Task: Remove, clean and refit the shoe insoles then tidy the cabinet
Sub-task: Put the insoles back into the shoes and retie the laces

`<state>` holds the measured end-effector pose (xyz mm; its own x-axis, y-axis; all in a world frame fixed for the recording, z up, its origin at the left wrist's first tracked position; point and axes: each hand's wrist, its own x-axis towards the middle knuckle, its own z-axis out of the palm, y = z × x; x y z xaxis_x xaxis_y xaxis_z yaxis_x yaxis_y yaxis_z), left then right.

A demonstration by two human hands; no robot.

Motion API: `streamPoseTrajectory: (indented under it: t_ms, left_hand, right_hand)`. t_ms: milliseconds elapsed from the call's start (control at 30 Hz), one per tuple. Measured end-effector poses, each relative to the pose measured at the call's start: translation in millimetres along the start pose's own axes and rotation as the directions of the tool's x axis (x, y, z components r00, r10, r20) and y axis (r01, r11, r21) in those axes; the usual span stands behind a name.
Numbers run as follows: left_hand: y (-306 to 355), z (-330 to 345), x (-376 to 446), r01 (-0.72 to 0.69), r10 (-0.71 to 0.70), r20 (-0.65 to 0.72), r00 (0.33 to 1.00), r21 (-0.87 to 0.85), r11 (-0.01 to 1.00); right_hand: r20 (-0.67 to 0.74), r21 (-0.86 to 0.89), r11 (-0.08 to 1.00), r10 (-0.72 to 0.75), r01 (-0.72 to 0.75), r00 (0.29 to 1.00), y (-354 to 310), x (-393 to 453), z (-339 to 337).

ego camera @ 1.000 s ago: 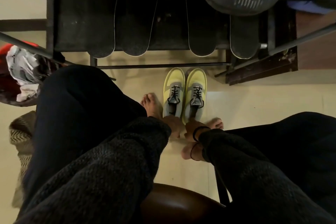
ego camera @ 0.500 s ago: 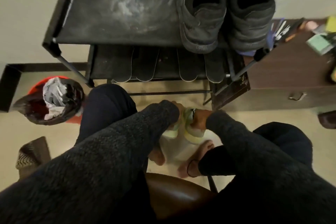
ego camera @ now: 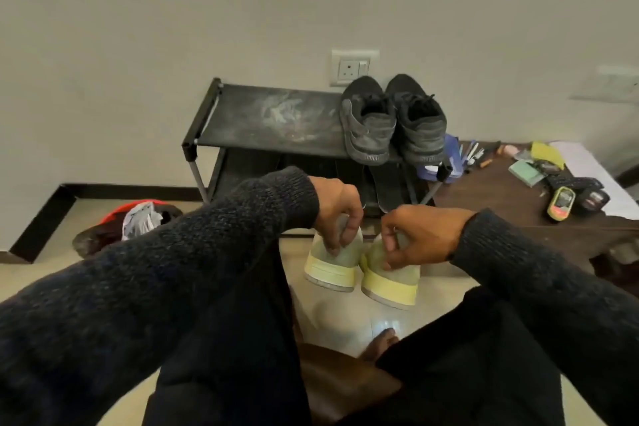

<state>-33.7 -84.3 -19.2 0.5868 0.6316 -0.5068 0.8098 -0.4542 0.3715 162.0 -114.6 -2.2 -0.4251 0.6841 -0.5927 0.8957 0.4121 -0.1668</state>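
Yellow shoes hang side by side in the air between the person's knees, heels toward the camera, lifted clear of the pale floor. The left hand pinches the heel collar of the left yellow shoe, its fingers curled over the rim. The right hand grips the right yellow shoe the same way, thumb and fingers closed round the back of it. The two shoes nearly touch at their inner edges.

Beyond the hands stands the black shoe rack against the wall. A pair of black shoes sits at the right end of its dusty top shelf, heels outward. On the lower shelf dark insoles lie flat, partly hidden by the hands. Just right of the rack a brown desk carries pens and small clutter. Left of the rack, on the floor, is a red bin with crumpled paper in it. A bare foot rests on the floor below the shoes.
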Motion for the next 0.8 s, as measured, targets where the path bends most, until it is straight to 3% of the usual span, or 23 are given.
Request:
streamPoseTrajectory:
  t_ms: [267,467,800]
  left_hand:
    - [38.2,-58.9,-135.6,-0.024,0.049,-0.288,0.956,0.088,0.996]
    - [42.1,-79.1,-210.8,0.016,0.044,-0.439,0.897,0.132,0.991]
    - [-26.6,-75.7,-204.7,0.101,0.038,-0.664,0.747,0.171,0.980]
  right_hand:
    - [-0.310,-0.142,0.985,-0.135,0.094,0.941,-59.7,-100.0,-51.0]
    - [-0.493,-0.193,0.966,-0.249,0.174,0.834,-90.7,-128.2,-72.5]
    - [-0.669,-0.302,0.940,-0.329,0.161,0.666,-100.0,-68.9,-90.6]
